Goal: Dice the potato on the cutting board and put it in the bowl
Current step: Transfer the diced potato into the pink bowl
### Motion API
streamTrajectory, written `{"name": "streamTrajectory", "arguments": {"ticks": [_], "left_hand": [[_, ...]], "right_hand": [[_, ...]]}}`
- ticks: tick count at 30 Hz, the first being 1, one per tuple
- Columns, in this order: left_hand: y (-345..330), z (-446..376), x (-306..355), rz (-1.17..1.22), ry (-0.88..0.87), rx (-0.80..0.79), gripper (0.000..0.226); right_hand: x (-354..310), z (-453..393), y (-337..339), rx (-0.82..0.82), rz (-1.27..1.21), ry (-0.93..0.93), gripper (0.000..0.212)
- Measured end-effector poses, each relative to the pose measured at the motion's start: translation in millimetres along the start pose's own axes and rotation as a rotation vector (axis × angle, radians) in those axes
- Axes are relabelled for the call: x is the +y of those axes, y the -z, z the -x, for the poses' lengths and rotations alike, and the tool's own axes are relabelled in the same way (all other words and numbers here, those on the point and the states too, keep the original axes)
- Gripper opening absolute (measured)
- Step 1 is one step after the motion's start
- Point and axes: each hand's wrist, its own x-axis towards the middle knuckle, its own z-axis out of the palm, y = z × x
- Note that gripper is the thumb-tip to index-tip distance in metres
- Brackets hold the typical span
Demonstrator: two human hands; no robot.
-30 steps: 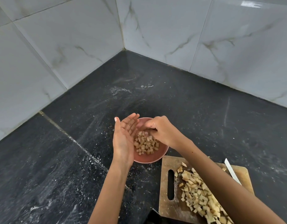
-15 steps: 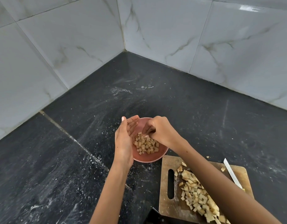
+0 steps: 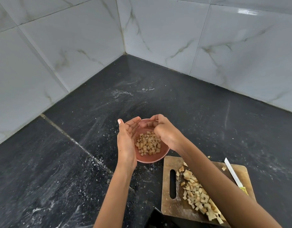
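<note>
Above the pink bowl [image 3: 146, 159], which sits on the black counter [image 3: 76, 162] just off the far left corner of the wooden cutting board [image 3: 171, 206], both hands meet. The left hand [image 3: 126, 139] stands edge-up with its palm turned toward the bowl and its fingers straight, holding nothing that can be seen. The right hand [image 3: 165, 134] hangs over the bowl's right rim with its fingers curled downward; whether it pinches any last pieces cannot be told from this view. A small heap of diced potato [image 3: 148, 143] already lies in the bowl, but the larger heap of potato cubes [image 3: 198, 193] is on the board, strung out in a long band running from near the handle slot toward the board's near right corner. That band lies behind and to the right of both hands, partly under the right forearm, so the right hand is likely the nearer one for the next scoop, drawing back along its own arm. A white knife [image 3: 233, 175] rests along the board's right edge, apart from the cubes. The transfer looks well short of finished.
</note>
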Motion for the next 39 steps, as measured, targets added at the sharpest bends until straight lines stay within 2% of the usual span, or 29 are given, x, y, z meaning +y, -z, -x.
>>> {"name": "streamTrajectory", "arguments": {"ticks": [2, 4, 7, 9, 13, 16, 21, 24, 30, 39], "left_hand": [[1.3, 1.9, 0.6, 0.027, 0.01, -0.004, 0.06], [3.4, 1.9, 0.9, 0.039, 0.005, 0.0, 0.059], [-0.9, 9.9, 3.2, -0.003, -0.019, 0.003, 0.049], [-7.2, 19.9, 2.2, -0.049, -0.067, 0.004, 0.043], [-26.0, 55.9, -10.9, -0.094, -0.085, -0.1, 0.033], [-37.8, 82.3, -32.6, -0.137, -0.222, -0.267, 0.025], [-40.8, 106.3, -80.8, -0.363, -0.301, -0.422, 0.032], [-38.0, 111.1, -104.5, -0.526, -0.362, -0.445, 0.034], [-34.7, 116.8, -134.5, -0.761, -0.364, -0.479, 0.051], [-40.4, 120.8, -149.2, -0.821, -0.315, -0.436, 0.059]], "right_hand": [[2.9, 4.6, 2.1, 0.004, 0.113, 0.116, 0.043], [4.1, 6.9, 3.5, 0.054, 0.184, 0.19, 0.028], [5.3, 20.1, 15.9, 0.115, 0.076, 0.19, 0.013], [9.6, 38.1, 32.2, 0.137, 0.019, 0.192, 0.013], [43.6, 93.8, 81.3, 0.257, 0.4, 0.198, 0.011], [72.9, 132.8, 111.7, 0.292, 0.632, 0.072, 0.013], [117.3, 178.4, 129.3, 0.263, 0.739, -0.148, 0.024], [140.4, 193.6, 129.7, 0.316, 0.784, -0.175, 0.037], [160.0, 201.6, 111.7, 0.374, 0.827, -0.259, 0.062], [154.6, 188.0, 101.4, 0.458, 0.701, -0.252, 0.062]]}}
